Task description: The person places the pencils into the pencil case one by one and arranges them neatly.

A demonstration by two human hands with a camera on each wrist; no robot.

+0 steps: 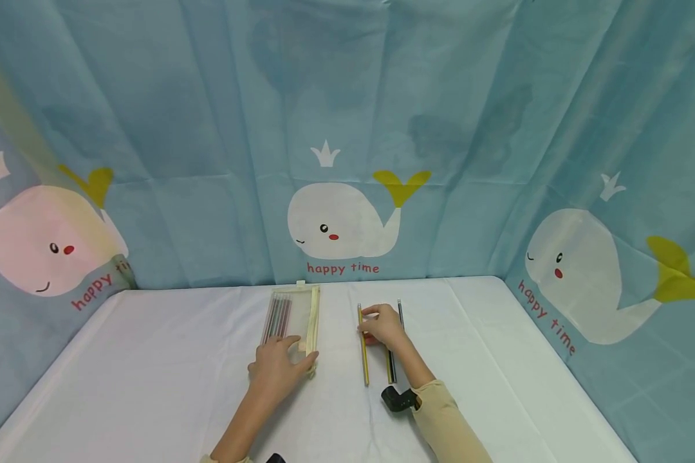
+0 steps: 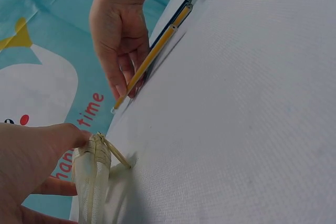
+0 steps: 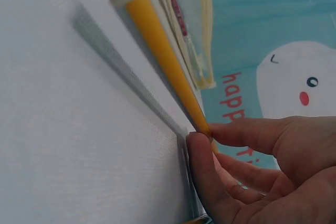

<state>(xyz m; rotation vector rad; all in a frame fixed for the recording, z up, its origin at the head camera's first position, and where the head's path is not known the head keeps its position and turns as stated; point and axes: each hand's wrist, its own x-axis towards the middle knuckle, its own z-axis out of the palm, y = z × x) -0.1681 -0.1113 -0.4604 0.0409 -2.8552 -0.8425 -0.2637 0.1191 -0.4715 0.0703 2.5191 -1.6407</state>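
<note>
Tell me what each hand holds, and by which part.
The right hand pinches a yellow pencil near its far end; the left hand holds the pouch by its near end.

A translucent, cream-edged pouch (image 1: 301,312), slim coloured sticks (image 1: 278,318) along its left side, sits left of a yellow pencil (image 1: 364,360) aligned near to far, its near end raised.

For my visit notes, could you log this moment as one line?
left hand: grips pouch | right hand: pinches yellow pencil | table: more pencils
</note>
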